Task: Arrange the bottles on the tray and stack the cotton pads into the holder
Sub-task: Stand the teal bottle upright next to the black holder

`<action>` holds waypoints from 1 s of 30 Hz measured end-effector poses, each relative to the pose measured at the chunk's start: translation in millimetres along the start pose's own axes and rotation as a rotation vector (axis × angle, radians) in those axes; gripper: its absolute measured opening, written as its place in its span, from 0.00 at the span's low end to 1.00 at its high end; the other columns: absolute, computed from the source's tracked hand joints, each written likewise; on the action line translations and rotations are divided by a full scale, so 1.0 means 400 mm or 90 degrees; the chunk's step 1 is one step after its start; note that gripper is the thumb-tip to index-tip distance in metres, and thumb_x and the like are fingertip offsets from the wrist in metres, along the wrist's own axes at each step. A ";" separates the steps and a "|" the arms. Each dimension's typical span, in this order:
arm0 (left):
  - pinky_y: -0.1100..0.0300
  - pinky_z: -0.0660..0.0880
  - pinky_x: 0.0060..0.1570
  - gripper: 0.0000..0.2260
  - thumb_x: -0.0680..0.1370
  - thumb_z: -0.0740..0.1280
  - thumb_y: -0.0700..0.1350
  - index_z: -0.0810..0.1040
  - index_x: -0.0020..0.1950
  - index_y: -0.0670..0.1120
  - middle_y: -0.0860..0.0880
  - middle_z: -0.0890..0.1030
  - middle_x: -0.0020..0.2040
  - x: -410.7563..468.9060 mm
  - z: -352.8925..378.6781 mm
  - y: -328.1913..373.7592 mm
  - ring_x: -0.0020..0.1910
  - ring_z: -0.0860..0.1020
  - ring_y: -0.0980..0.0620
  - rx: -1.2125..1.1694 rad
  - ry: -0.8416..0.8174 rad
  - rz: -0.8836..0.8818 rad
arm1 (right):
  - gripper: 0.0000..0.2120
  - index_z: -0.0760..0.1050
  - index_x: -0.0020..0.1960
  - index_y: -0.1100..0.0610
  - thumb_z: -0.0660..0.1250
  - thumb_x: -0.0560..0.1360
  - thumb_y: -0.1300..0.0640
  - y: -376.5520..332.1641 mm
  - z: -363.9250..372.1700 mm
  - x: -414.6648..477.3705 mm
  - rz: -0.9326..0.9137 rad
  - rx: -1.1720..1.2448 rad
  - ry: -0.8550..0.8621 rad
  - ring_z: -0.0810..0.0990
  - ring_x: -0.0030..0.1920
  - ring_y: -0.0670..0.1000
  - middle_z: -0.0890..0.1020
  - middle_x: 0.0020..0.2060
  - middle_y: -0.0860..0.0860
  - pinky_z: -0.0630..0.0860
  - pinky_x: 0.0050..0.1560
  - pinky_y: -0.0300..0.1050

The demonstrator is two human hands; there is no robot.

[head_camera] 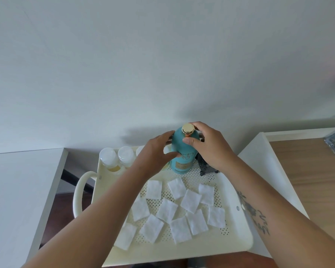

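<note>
Two hands meet on one bottle in the head view. The teal bottle (183, 161) stands upright at the far side of the tray (240, 242), its long axis vertical and its gold cap (187, 129) uppermost. The left hand (155, 154) curls round its left flank, thumb across the front. The right hand (209, 149) grips the other side, fingertips at the cap and thumb on the shoulder. The bottle sits squarely between them, so neither hand is nearer. Left of it, along the same far edge, stand small clear bottles (116, 157) with white caps. Just right of it, partly hidden by the right hand, is a dark holder (208, 168). The cotton pads (166, 209) lie scattered flat on the tray, all on the person's side of the hands. By my reading the bottle is being settled into the row. The pads come next, and the right hand is closer to the holder.
</note>
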State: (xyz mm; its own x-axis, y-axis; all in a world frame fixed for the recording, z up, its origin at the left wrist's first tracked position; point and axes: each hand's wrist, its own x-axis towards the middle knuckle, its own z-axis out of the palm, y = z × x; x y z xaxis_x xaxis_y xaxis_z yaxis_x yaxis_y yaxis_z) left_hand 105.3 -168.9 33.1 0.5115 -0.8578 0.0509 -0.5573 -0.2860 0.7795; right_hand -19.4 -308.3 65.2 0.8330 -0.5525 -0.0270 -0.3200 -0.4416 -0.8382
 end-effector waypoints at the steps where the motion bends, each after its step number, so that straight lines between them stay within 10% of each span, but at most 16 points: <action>1: 0.58 0.74 0.64 0.29 0.72 0.76 0.44 0.70 0.72 0.46 0.49 0.79 0.65 -0.002 -0.001 -0.001 0.63 0.77 0.55 -0.001 0.002 -0.003 | 0.13 0.73 0.58 0.44 0.69 0.75 0.49 0.001 0.002 -0.004 -0.002 -0.002 0.006 0.77 0.54 0.40 0.80 0.52 0.40 0.72 0.47 0.35; 5: 0.60 0.74 0.62 0.28 0.72 0.76 0.46 0.72 0.70 0.45 0.48 0.79 0.64 -0.027 -0.020 -0.015 0.61 0.78 0.54 0.020 0.047 -0.007 | 0.18 0.74 0.64 0.53 0.68 0.76 0.53 -0.016 0.015 -0.037 -0.036 -0.025 0.147 0.75 0.59 0.44 0.77 0.60 0.45 0.75 0.58 0.42; 10: 0.62 0.77 0.55 0.18 0.73 0.75 0.46 0.77 0.62 0.48 0.52 0.83 0.52 -0.102 -0.048 -0.050 0.51 0.80 0.56 0.024 0.131 -0.045 | 0.06 0.78 0.51 0.55 0.67 0.76 0.56 -0.058 0.056 -0.093 -0.199 -0.084 0.326 0.73 0.47 0.46 0.78 0.46 0.43 0.71 0.49 0.36; 18: 0.74 0.72 0.44 0.08 0.76 0.72 0.46 0.81 0.54 0.48 0.56 0.82 0.45 -0.229 -0.062 -0.141 0.44 0.78 0.62 0.050 0.165 -0.152 | 0.02 0.78 0.47 0.54 0.67 0.76 0.57 -0.007 0.228 -0.142 -0.171 -0.065 0.060 0.75 0.44 0.44 0.80 0.41 0.45 0.70 0.41 0.35; 23: 0.61 0.75 0.50 0.10 0.76 0.70 0.49 0.79 0.58 0.51 0.57 0.80 0.52 -0.293 -0.052 -0.217 0.43 0.78 0.59 0.105 0.138 -0.255 | 0.06 0.77 0.53 0.52 0.64 0.78 0.53 0.069 0.318 -0.135 -0.070 -0.175 -0.021 0.76 0.47 0.47 0.79 0.48 0.44 0.70 0.40 0.40; 30: 0.59 0.69 0.60 0.15 0.79 0.65 0.47 0.75 0.65 0.49 0.52 0.77 0.64 -0.297 -0.016 -0.276 0.61 0.74 0.51 0.199 0.039 -0.281 | 0.15 0.72 0.64 0.52 0.60 0.79 0.51 0.150 0.386 -0.133 0.009 -0.326 -0.107 0.80 0.50 0.53 0.75 0.61 0.47 0.72 0.41 0.45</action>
State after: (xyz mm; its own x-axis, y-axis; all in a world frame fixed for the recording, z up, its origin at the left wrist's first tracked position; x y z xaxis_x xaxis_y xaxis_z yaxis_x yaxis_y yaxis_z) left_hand 110.6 -32.7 -55.0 0.7727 -0.6038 -0.1959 -0.4443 -0.7349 0.5124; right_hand -13.3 -196.2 -67.5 0.8742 -0.4591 -0.1581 -0.4760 -0.7462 -0.4653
